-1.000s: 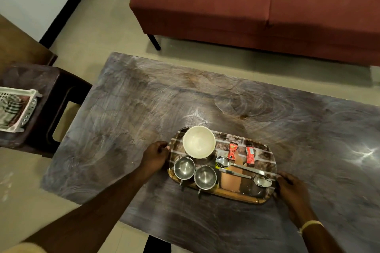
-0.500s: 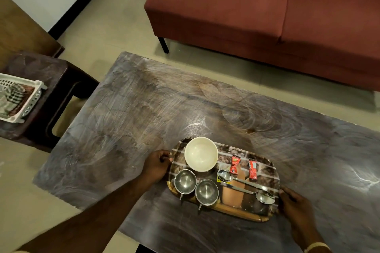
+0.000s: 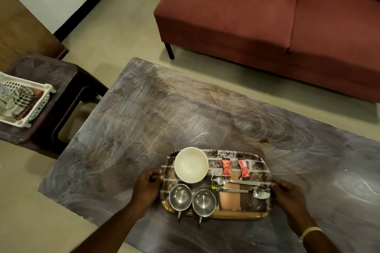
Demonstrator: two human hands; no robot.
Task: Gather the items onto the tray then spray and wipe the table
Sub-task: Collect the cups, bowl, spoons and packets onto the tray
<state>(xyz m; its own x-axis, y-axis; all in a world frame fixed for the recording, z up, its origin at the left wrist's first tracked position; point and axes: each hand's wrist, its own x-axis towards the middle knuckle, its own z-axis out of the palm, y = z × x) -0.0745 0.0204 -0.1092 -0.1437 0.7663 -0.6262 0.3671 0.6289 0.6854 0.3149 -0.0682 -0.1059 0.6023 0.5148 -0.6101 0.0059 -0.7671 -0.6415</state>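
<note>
Change: tray (image 3: pixel 255 157) seen lower in frame than half a second back; both grips unchanged.
Left hand (image 3: pixel 147 185): fingers curled round left short rim, thumb on top.
Tray: lower centre of frame, near table (image 3: pixel 144 119) front edge; rigid, loaded, moderate weight judged. Best held at both short rims, kept level.
Load: white bowl (image 3: pixel 191 164) breakable; two steel cups (image 3: pixel 192 201), spoons (image 3: pixel 240 185), sachets (image 3: pixel 235 167) loose, likely to slide.
Right hand (image 3: pixel 286 195): fingers curled over right short rim.
</note>
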